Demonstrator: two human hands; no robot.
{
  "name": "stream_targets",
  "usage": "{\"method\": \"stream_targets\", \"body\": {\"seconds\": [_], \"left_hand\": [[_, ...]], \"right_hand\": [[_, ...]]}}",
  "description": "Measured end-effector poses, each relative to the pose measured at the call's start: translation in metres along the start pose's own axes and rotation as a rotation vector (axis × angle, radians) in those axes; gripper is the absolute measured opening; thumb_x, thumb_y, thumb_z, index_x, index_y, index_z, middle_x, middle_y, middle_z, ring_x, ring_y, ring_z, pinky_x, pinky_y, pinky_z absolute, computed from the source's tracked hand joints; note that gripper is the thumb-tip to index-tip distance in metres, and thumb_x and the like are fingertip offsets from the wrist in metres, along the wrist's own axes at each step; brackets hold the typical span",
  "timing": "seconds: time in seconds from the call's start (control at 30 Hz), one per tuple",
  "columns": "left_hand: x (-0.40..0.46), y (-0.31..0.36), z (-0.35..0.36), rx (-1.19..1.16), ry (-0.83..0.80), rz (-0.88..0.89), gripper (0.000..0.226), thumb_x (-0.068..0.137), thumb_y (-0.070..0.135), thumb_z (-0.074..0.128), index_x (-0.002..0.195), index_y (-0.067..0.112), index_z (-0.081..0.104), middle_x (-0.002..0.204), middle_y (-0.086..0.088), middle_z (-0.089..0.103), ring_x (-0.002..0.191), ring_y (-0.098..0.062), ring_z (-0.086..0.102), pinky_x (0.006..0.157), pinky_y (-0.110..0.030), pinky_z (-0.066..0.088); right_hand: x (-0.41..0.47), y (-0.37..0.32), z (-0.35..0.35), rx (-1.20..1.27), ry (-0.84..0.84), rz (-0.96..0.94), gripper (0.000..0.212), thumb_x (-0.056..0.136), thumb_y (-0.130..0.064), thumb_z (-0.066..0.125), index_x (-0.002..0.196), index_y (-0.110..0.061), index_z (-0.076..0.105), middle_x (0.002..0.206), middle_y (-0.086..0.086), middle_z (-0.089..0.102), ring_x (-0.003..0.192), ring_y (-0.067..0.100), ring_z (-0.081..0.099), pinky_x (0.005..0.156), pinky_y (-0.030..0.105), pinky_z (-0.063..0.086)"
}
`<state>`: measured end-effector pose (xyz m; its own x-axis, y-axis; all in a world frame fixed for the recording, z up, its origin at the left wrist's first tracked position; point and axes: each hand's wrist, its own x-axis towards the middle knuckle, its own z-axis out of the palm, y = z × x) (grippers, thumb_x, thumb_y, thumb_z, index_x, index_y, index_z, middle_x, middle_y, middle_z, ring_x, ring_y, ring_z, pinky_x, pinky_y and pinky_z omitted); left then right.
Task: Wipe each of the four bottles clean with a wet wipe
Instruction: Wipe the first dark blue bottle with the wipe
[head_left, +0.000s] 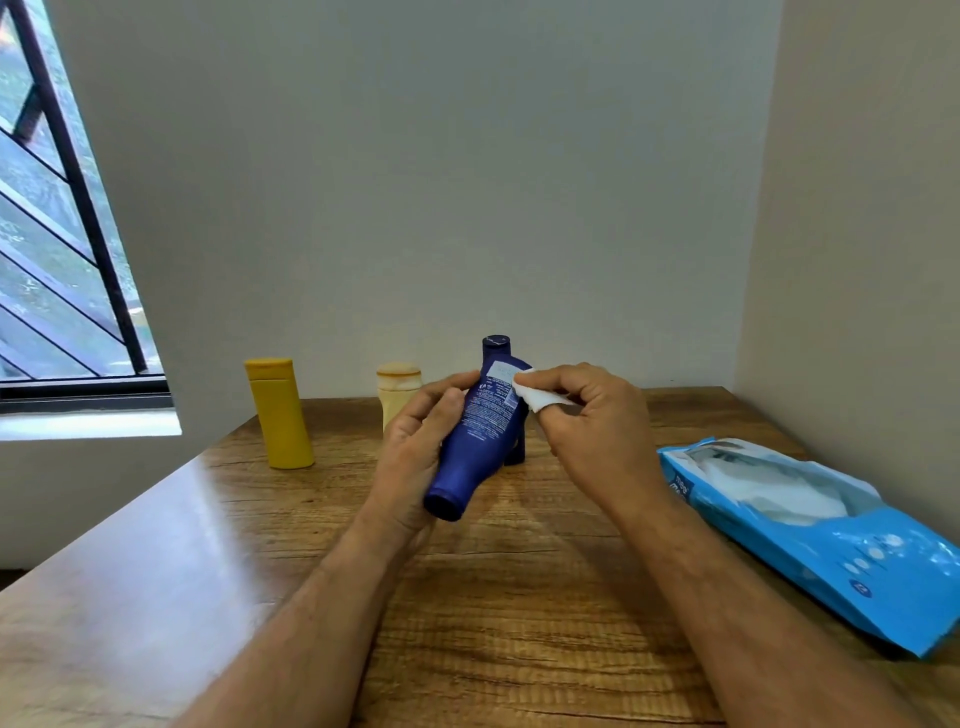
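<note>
Bottles, four in number, are the subject of the wiping task, and the head view is showing one of them in process. The left hand is gripping the dark blue bottle above the wooden table, with the left fingers curled round its printed back and the thumb curling in beside them; the bottle is lying tilted in that grip, its narrow end pointing toward the person below the heel of the hand and its wider end rising past the fingertips. The right hand is pinching a folded white wet wipe between thumb and forefinger, the remaining fingers curling loosely behind, and the wipe is touching the upper label area just beyond the left fingertips. A second dark blue bottle is standing upright directly behind the held one, a cream bottle is standing just past the left fingers, and a yellow bottle is standing well apart to the left of that hand. An opened blue wipe pack is lying on the table to the right of the right forearm. Progress is judged as partial: one bottle is under active wiping, while the pictures are giving no means of telling whether any of the three standing bottles are already clean, so up to three are being counted as outstanding.
</note>
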<state>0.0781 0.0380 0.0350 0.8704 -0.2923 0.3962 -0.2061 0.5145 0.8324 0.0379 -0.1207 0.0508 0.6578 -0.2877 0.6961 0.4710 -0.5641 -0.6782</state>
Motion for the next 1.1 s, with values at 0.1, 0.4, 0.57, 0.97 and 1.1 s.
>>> {"method": "stream_targets", "body": {"seconds": [0.1, 0.4, 0.57, 0.97, 1.1], "left_hand": [[-0.002, -0.001, -0.002, 0.082, 0.051, 0.001, 0.034, 0.095, 0.033, 0.053, 0.119, 0.017, 0.071, 0.124, -0.005, 0.069, 0.11, -0.024, 0.068, 0.069, -0.031, 0.06], [-0.001, -0.009, -0.007, 0.018, -0.079, -0.088, 0.055, 0.079, -0.009, 0.068, 0.127, 0.015, 0.063, 0.124, -0.017, 0.069, 0.097, -0.035, 0.073, 0.07, -0.028, 0.062], [-0.002, -0.012, -0.005, 0.241, -0.041, -0.021, 0.046, 0.081, 0.029, 0.072, 0.126, 0.019, 0.062, 0.11, -0.004, 0.073, 0.084, -0.015, 0.068, 0.062, -0.029, 0.054], [-0.005, -0.021, -0.005, 0.987, 0.096, 0.13, 0.045, 0.087, 0.054, 0.064, 0.123, 0.03, 0.057, 0.088, 0.012, 0.069, 0.08, -0.001, 0.065, 0.07, -0.015, 0.051], [-0.005, -0.02, -0.003, 1.077, 0.099, 0.111, 0.042, 0.084, 0.057, 0.066, 0.118, 0.035, 0.053, 0.091, 0.018, 0.063, 0.083, 0.0, 0.062, 0.072, -0.017, 0.049]], "right_hand": [[0.0, 0.0, 0.0, -0.066, -0.055, 0.006, 0.028, 0.085, -0.007, 0.066, 0.103, -0.027, 0.075, 0.101, -0.008, 0.068, 0.091, 0.001, 0.058, 0.069, -0.002, 0.04], [-0.002, 0.001, 0.002, 0.007, -0.133, 0.089, 0.03, 0.088, -0.008, 0.061, 0.102, -0.032, 0.074, 0.101, -0.01, 0.067, 0.088, 0.008, 0.062, 0.069, 0.027, 0.055], [-0.005, -0.001, 0.001, 0.024, -0.223, 0.119, 0.023, 0.093, -0.018, 0.061, 0.106, -0.032, 0.072, 0.101, -0.015, 0.069, 0.088, 0.004, 0.063, 0.068, 0.021, 0.051], [-0.004, 0.0, 0.001, 0.022, -0.274, 0.186, 0.016, 0.094, -0.022, 0.061, 0.102, -0.029, 0.073, 0.087, -0.021, 0.066, 0.079, 0.001, 0.063, 0.063, 0.016, 0.047], [-0.003, 0.0, 0.001, 0.092, -0.226, 0.2, 0.017, 0.092, -0.022, 0.064, 0.106, -0.026, 0.073, 0.094, -0.017, 0.068, 0.079, 0.003, 0.065, 0.058, 0.013, 0.048]]}}
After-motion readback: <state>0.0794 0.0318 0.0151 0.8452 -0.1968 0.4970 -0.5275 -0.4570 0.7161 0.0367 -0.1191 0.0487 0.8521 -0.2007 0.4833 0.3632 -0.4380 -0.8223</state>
